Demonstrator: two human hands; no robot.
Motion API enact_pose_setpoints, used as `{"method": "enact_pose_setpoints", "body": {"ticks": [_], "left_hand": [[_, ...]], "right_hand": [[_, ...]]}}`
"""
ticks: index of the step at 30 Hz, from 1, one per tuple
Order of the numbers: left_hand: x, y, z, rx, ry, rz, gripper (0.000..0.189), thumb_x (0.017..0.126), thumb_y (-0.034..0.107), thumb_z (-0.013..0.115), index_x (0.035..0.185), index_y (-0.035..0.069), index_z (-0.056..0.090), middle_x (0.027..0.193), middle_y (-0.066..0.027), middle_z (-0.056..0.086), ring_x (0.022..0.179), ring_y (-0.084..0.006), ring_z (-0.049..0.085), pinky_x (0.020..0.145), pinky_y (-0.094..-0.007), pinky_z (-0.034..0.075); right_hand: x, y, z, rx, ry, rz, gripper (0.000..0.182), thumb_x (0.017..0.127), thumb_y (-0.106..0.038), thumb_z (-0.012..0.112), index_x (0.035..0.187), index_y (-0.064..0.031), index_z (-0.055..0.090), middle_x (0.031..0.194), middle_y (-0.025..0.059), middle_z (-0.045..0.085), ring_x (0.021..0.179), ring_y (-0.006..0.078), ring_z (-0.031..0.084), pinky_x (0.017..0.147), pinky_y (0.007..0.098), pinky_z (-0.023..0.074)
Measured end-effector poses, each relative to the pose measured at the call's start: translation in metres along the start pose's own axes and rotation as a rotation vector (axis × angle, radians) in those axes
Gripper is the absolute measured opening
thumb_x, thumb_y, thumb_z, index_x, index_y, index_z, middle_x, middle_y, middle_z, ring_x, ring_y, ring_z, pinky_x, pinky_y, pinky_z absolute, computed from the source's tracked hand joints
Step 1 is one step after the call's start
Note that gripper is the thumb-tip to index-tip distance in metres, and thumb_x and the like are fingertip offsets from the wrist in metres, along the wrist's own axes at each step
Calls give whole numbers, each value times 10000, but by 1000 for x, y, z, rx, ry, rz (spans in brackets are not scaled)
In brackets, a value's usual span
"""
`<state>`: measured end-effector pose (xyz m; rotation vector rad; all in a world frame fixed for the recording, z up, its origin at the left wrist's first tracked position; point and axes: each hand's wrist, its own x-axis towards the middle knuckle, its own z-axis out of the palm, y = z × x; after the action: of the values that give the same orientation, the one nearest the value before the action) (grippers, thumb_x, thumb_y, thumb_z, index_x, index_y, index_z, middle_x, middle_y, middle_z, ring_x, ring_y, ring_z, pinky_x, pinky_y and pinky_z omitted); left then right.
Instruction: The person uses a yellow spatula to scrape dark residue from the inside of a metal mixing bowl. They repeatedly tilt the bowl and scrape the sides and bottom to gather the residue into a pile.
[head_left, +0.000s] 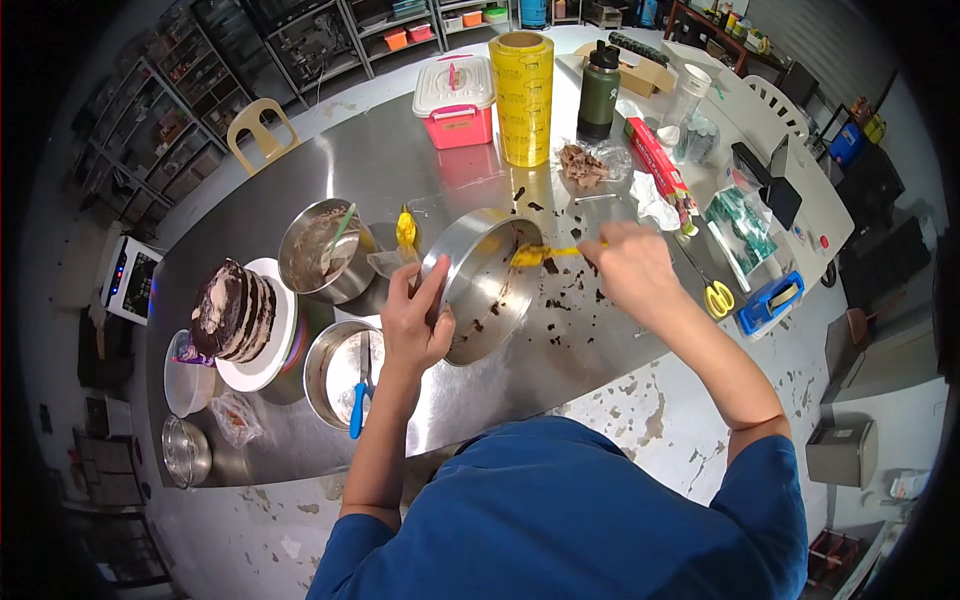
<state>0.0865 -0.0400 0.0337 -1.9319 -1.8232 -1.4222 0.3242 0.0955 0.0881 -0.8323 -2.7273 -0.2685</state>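
Observation:
My left hand (420, 319) grips the rim of a round metal cake pan (491, 300), tilted on its side above the steel table. Brown crumbs cling to the pan's inner wall. In my right hand (634, 270) is a yellow spatula (536, 255), its crumb-covered blade at the pan's right inner edge; the hand looks slightly blurred. Dark cake crumbs (559, 304) lie scattered on the table right of the pan. Left of my left hand, a second round pan (319, 375) holds a palette knife with a blue handle (359, 409).
A layered chocolate cake (232, 315) stands on a white turntable (259, 367) at the left. Behind the second pan is a steel mixing bowl (296, 274) with a green-handled spatula. Yellow film roll (521, 105), green bottle (598, 97) and scissors (718, 298) occupy the far and right sides.

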Motion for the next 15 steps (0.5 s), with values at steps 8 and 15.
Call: {"method": "enact_pose_setpoints", "body": {"ticks": [8, 15], "left_hand": [[7, 8, 6, 14, -86, 102, 573, 556, 83, 530, 1127, 90, 573, 955, -190, 493, 614, -245, 521, 572, -319, 457], [1, -3, 1, -10, 50, 136, 573, 539, 54, 529, 1110, 26, 568, 976, -213, 485, 743, -282, 516, 645, -323, 445]], "right_hand": [[3, -9, 22, -122, -27, -24, 134, 650, -71, 548, 766, -75, 613, 691, 84, 551, 712, 237, 566, 616, 357, 438], [-7, 4, 43, 160, -239, 168, 198, 691, -68, 526, 851, -99, 638, 744, 127, 609, 727, 270, 609, 625, 373, 466]]}}
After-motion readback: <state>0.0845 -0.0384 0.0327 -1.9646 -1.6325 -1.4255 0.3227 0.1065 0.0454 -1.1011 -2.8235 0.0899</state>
